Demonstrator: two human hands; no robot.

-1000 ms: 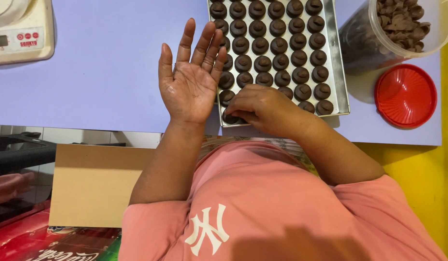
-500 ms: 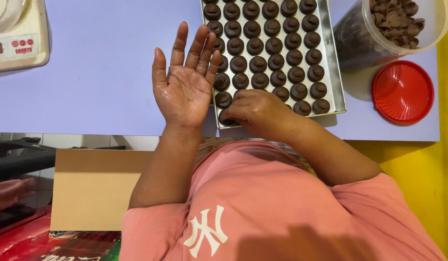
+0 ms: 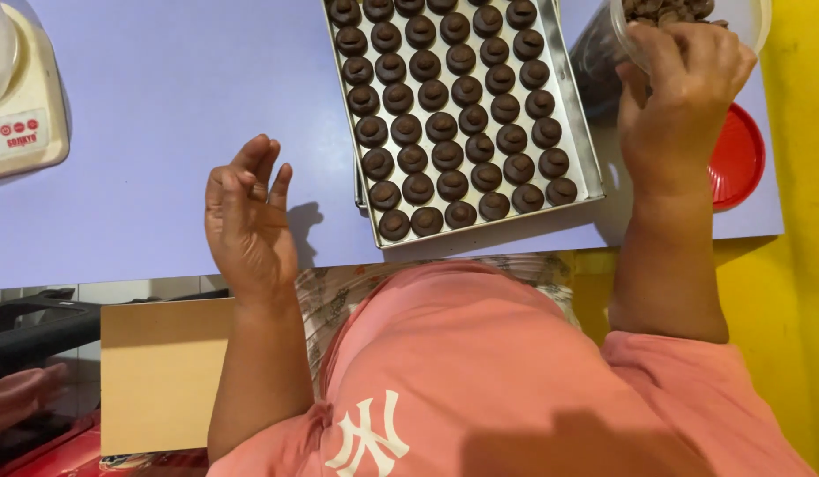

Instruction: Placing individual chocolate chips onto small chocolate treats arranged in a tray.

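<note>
Lilac tabletop (image 3: 162, 106) runs under everything I have out, with the metal baking tray (image 3: 576, 115) set square at its near edge so its rows of round chocolate cookies (image 3: 445, 115) sit close to me. My right hand (image 3: 679, 106) reaches into the mouth of the clear plastic jar (image 3: 604, 53) of chocolate pieces beside the tray, fingers curled down, though I cannot tell whether they have closed on a piece; the jar's red lid (image 3: 736, 159) lies off next to it. My left hand (image 3: 246, 216) hovers empty and loosely half-curled over the table, left of the tray, with a white kitchen scale (image 3: 21, 97) at the far left.
</note>
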